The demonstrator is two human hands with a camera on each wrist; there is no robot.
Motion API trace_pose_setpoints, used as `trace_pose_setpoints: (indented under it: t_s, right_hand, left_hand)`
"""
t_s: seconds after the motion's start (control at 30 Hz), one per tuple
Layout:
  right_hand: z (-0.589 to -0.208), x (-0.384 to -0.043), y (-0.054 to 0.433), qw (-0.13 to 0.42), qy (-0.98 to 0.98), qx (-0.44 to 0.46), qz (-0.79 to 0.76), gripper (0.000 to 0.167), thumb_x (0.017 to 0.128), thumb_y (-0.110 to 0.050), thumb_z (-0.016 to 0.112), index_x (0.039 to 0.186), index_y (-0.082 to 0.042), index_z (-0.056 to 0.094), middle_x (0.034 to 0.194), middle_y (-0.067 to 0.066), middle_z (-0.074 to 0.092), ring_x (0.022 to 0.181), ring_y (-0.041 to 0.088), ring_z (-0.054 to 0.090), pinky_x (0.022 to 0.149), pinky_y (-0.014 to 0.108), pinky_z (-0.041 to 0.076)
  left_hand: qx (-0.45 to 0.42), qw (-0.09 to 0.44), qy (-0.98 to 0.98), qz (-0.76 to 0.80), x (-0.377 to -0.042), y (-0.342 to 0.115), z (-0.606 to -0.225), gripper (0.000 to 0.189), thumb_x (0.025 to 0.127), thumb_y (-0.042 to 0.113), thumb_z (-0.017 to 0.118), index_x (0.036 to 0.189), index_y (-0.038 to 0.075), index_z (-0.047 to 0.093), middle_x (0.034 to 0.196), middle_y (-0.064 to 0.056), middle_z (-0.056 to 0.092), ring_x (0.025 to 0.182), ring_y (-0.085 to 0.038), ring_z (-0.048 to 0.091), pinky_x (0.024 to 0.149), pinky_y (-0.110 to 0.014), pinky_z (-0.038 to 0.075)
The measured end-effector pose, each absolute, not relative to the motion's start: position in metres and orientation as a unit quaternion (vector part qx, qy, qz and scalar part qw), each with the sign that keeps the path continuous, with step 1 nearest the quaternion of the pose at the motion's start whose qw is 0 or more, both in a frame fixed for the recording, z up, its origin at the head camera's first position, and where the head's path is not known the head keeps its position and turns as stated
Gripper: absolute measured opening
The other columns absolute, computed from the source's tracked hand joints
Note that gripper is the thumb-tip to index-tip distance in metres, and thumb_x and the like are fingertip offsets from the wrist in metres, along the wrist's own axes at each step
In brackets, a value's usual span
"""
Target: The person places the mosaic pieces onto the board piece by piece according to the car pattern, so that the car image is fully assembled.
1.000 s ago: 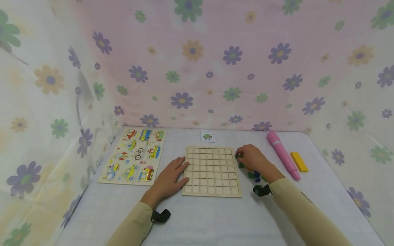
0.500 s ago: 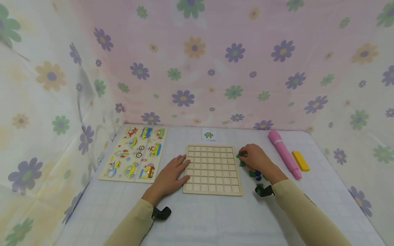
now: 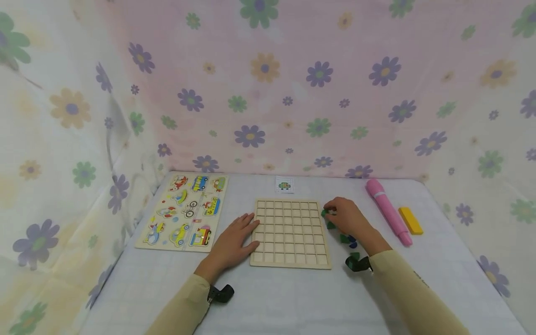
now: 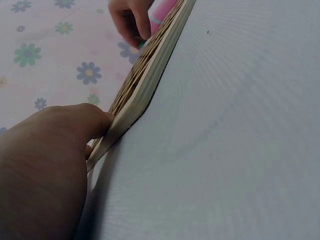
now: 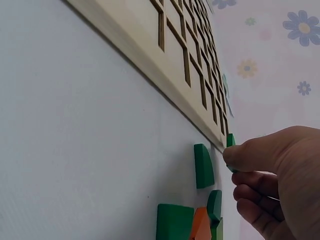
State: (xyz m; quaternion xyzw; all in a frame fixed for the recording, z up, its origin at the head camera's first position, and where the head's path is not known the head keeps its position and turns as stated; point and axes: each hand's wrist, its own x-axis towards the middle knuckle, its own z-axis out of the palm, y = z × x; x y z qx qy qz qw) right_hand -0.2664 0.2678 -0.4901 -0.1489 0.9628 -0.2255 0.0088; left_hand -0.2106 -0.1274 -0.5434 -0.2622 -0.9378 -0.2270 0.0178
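Note:
A square wooden grid board point(image 3: 291, 235) lies flat in the middle of the table in the head view. My left hand point(image 3: 234, 242) rests on its left edge, fingers extended, with the thumb on the frame in the left wrist view. Beside the board's right edge, my right hand point(image 3: 348, 216) pinches a small green block point(image 5: 230, 141) between thumb and fingers. Below that hand, more loose pieces lie on the cloth: a green block point(image 5: 203, 166), a larger green block point(image 5: 174, 221) and an orange block point(image 5: 200, 225). Dark blue pieces point(image 3: 352, 243) show near the right wrist.
A wooden vehicle puzzle point(image 3: 182, 211) lies left of the board. Behind the board is a small picture card point(image 3: 284, 184) with a green figure. A pink marker-shaped stick point(image 3: 389, 211) and a yellow bar point(image 3: 411, 221) lie at the right. Floral cloth point(image 3: 289, 93) hangs around the table.
The right hand stays by the board's upper right corner, its fingers shifting slightly at the green block. The left hand stays on the board. The head view tilts slightly.

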Motion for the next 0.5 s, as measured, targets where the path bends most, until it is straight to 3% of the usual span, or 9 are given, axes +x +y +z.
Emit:
trace_pose_setpoints:
  t_s: [0.5]
  right_hand:
    - [-0.483, -0.266, 0.254, -0.017, 0.953, -0.188, -0.237, 0.023, 0.099, -0.012, 0.081, 0.122, -0.004, 0.08, 0.113, 0.008, 0.072, 0.103, 0.03, 0.066, 0.088, 0.05, 0.06]
  left_hand:
    - [-0.256, 0.013, -0.937, -0.238, -0.21, -0.129, -0.543, 0.067, 0.105, 0.043, 0.068, 0.164, 0.017, 0.05, 0.175, -0.006, 0.035, 0.162, -0.03, 0.027, 0.131, -0.049, 0.025]
